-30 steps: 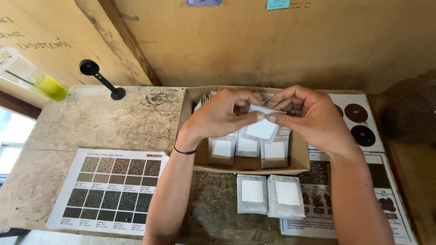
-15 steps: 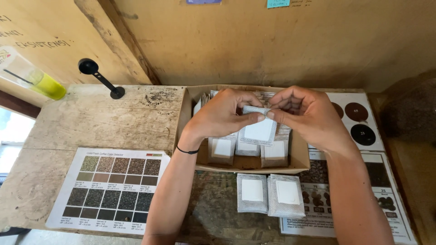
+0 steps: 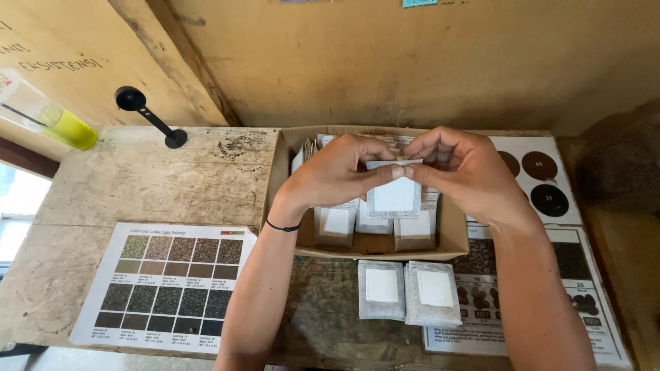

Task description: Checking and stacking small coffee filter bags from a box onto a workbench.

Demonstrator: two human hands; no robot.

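Both forearms come up from the near edge of the bench, converging over its middle. Left hand (image 3: 337,172) palm down, fingers curled, thumb and forefinger pinched. Right hand (image 3: 464,172) mirrors it, knuckles up, thumb and forefinger pinched. Fingertips of the two hands nearly meet. Thin black band on left wrist (image 3: 282,225). Wrists slightly bent inward.

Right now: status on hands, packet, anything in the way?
Left hand and right hand both pinch one packet by its top edge. Held above the box. Nothing blocking.
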